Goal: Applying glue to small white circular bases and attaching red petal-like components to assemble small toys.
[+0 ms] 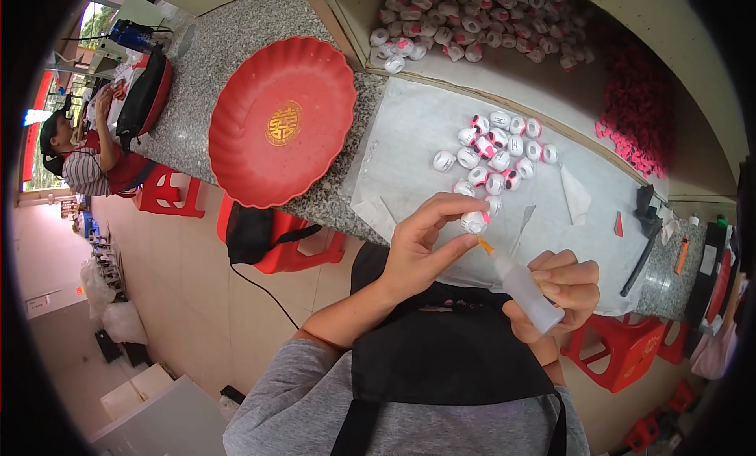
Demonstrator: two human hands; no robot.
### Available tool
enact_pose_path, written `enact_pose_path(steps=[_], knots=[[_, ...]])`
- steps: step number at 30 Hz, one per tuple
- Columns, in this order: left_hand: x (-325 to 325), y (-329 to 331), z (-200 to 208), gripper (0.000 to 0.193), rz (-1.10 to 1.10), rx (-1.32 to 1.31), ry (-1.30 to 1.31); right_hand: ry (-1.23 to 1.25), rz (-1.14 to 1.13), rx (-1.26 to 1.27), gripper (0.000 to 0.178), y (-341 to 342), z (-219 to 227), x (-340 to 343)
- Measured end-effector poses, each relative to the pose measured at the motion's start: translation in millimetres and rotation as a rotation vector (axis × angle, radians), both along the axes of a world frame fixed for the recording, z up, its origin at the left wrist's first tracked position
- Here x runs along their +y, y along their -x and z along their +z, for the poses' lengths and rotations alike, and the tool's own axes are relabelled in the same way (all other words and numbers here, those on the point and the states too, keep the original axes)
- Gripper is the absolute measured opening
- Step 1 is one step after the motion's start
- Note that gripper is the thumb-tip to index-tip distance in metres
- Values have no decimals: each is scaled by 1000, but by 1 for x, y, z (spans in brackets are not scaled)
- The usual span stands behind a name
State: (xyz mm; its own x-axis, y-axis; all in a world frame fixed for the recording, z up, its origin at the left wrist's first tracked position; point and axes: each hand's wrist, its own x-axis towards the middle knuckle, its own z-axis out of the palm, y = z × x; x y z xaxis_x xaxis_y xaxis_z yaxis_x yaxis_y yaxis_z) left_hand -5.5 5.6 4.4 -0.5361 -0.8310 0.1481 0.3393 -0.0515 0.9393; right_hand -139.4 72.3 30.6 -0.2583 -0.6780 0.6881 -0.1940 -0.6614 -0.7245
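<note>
Between the thumb and fingers of my left hand [429, 239] is a small white rounded piece [475, 222] with a bit of pink and dark print. My right hand [563, 291] is wrapped round a translucent squeeze bottle [529, 295]. The bottle tilts toward my left hand, and its orange nozzle tip [486, 246] lies close to the white piece; whether they touch I cannot tell. Just beyond my hands, several similar white pieces [499, 161], some with pink and black parts, lie grouped on a white sheet [409, 133].
To the left is a big red scalloped tray [236, 86] on the granite counter [264, 16]. A bin at the back holds a heap of white pieces [480, 15] and many small pink parts [630, 117]. Red stools [622, 350] stand below. A co-worker [83, 153] sits at far left.
</note>
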Motion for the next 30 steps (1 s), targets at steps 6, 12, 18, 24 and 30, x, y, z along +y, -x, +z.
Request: enact_pose_path(steps=[6,12,18,24,30], knots=[[-2,0,-1,32,22,-38,58,-18,-50,0,36,2,1,1],[-3,-1,-2,32,40,6,-32,-76,-79,14,35,5,0,0],[-14,-12,0,35,171,58,-167,-249,-151,-165,32,54,-4,-11],[-15,-13,-1,36,185,118,-211,-622,-276,54,20,141,-7,-44],[-13,-9,3,36,133,115,-236,-741,-540,616,17,161,-17,-71]])
